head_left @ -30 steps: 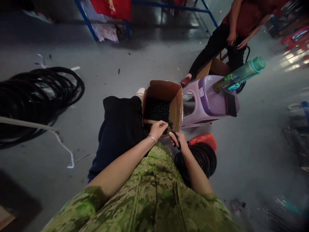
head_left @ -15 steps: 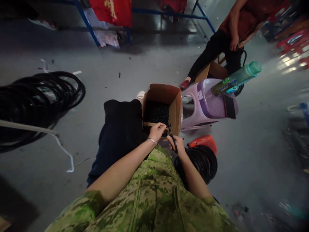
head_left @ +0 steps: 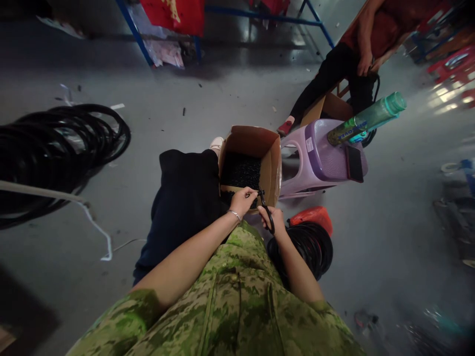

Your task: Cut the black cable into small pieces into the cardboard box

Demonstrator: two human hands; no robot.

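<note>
My left hand [head_left: 243,199] pinches the end of a thin black tube [head_left: 251,193] over the near edge of an open cardboard box [head_left: 272,163]. My right hand [head_left: 273,220] grips black scissors [head_left: 265,207], whose blades point up at that tube end. The box holds a heap of small black cut pieces [head_left: 242,170]. A coil of black tubing [head_left: 309,244] lies on the floor just right of my right forearm.
A purple plastic stool [head_left: 319,158] stands right of the box, with a green bottle [head_left: 367,118] and a dark flat object on it. Another person [head_left: 352,54] sits beyond it. A big coil of black hose [head_left: 55,153] lies at left. A red object [head_left: 311,216] sits by the small coil.
My hands stay at the box edge; the scissors have shifted slightly between frames, the blades now at the tube end. The view has wobbled a little.
</note>
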